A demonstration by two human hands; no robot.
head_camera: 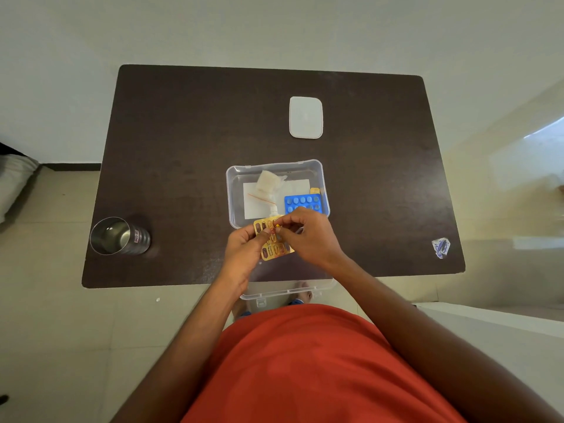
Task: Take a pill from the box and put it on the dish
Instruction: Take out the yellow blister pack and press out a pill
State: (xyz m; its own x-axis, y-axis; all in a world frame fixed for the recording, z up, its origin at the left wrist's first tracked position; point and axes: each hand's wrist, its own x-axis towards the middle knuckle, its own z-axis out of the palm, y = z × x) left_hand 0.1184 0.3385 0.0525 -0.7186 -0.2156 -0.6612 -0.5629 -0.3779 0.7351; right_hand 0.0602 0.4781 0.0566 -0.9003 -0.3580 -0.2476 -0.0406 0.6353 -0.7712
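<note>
A clear plastic box (236, 190) stands open in the middle of the dark table. Inside lie a blue blister pack (302, 203), white paper and a small plastic packet. Just in front of the box, my left hand (244, 254) holds a gold blister strip (273, 250) by its left side. My right hand (309, 236) pinches at the strip's upper part, where a small yellow and red capsule (277, 227) shows between the fingertips. The white rectangular dish (305, 117) lies beyond the box, towards the table's far edge.
A steel tumbler (119, 236) stands at the table's near left. A crumpled blue and white wrapper (441, 247) lies at the near right. The box's clear lid (287, 290) hangs over the near table edge below my hands.
</note>
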